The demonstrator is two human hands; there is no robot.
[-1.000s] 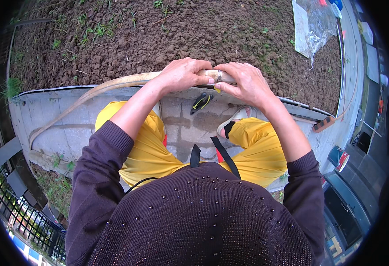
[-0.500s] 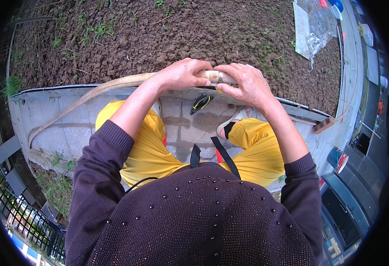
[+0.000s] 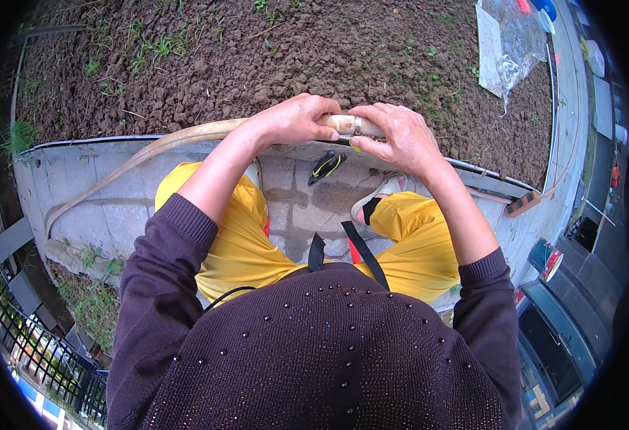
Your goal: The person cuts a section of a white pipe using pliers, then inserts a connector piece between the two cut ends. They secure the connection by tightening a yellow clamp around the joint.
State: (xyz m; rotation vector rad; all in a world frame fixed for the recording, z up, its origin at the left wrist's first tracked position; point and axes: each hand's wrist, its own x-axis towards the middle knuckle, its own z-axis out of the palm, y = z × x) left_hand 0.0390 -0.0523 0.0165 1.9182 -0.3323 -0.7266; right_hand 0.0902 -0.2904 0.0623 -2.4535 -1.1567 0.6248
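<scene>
A beige hose (image 3: 167,141) curves up from the paving at the left to my hands at the edge of the soil bed. My left hand (image 3: 293,120) is closed around it close to the joint. My right hand (image 3: 399,137) is wrapped round the hose section on the other side, with a metal band (image 3: 357,124) showing between the two hands. A small yellow piece (image 3: 355,145) shows by my right thumb; its kind is not clear. Below my hands, a black and yellow pair of pliers (image 3: 326,167) lies on the paving between my feet.
Beyond a low concrete curb (image 3: 125,147) lies a bed of loose brown soil (image 3: 314,57) with some weeds. Clear plastic sheeting (image 3: 519,46) sits at the bed's far right corner. A brick (image 3: 522,204) rests by the right edge, and a bucket (image 3: 544,258) stands farther right.
</scene>
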